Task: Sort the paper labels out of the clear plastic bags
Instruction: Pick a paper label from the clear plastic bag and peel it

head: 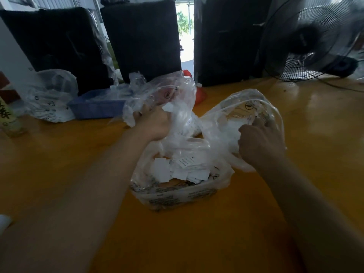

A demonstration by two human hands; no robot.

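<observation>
A heap of clear plastic bags lies on the yellow table [78, 194]. My left hand [154, 123] grips a crumpled clear bag [163, 95] at the back of the heap, with a white paper label [168, 107] by its fingers. My right hand [260, 139] holds a second clear bag [246, 109] on the right, fingers curled into the plastic. In front of both hands sits an open printed bag [177, 194] holding several white paper labels [183, 170].
A blue tray [94, 107] and another filled clear bag [49, 95] sit at the back left. Three dark chair backs [141, 40] stand behind the table. A black fan [315, 40] stands at the back right. A bottle [7, 119] is at the left edge.
</observation>
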